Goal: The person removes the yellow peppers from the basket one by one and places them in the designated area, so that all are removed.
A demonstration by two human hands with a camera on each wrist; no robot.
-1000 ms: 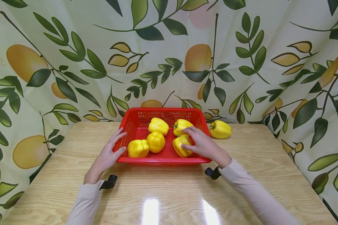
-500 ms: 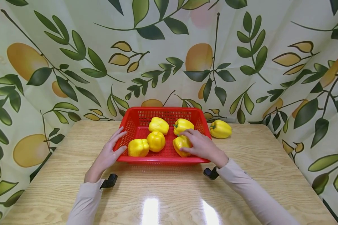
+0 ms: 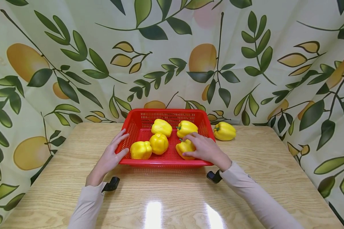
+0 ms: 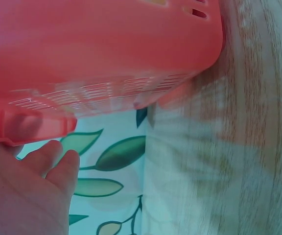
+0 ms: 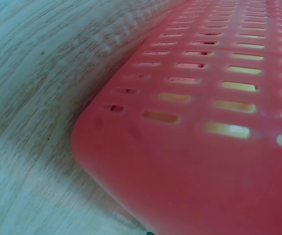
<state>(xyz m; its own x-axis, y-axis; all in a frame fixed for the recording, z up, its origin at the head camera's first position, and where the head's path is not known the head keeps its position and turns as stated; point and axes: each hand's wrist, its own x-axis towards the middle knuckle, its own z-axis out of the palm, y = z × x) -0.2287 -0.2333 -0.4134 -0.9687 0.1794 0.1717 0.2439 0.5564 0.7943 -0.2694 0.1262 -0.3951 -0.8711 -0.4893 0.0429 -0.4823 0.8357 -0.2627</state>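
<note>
A red perforated plastic basket (image 3: 167, 162) stands on the table with several yellow bell peppers inside. My right hand (image 3: 207, 149) reaches over its right side and grips the front-right bell pepper (image 3: 184, 147), thumb at the near side and fingers over the top, partly covering it. Just behind lies another bell pepper (image 3: 186, 128). At the basket's left rim, my left hand (image 3: 109, 158) rests with fingers fairly straight and spread; in the left wrist view its fingers (image 4: 65, 171) lie by the rim. The right wrist view shows the basket wall (image 5: 180, 171), not the hand.
One bell pepper (image 3: 225, 131) lies on the wooden table (image 3: 172, 194) outside the basket, to its right. Inside, more bell peppers sit at the back (image 3: 161, 128), middle (image 3: 159, 144) and front left (image 3: 141, 150). A patterned curtain (image 3: 160, 47) hangs behind the table.
My right hand has moved slightly left and closed its thumb and fingers round the front-right bell pepper, which has turned slightly. The left hand stays at the rim.
</note>
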